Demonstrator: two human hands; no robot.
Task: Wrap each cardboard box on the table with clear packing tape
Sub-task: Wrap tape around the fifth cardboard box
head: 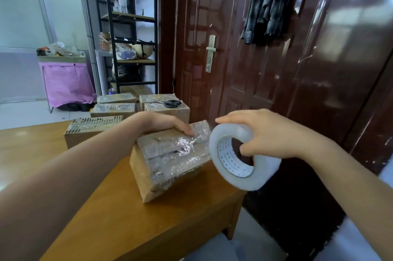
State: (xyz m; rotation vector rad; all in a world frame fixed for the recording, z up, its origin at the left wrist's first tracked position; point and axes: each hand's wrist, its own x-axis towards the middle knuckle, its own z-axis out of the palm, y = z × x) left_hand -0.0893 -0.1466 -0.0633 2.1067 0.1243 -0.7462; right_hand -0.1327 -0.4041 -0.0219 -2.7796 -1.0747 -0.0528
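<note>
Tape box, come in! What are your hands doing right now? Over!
Left hand presses flat on near box. Right hand grips tape roll at box's right edge. Box top already taped. Nothing blocking; scissors lie on far box.

Near box: we see brown cardboard, its top glossy with wrinkled clear tape, lying askew at the counter's edge.
Tape roll: a wide, milky-clear roll with a printed white core, held on edge just beside the near box's right end.
Far boxes: we count several taped cartons, grouped behind.
</note>
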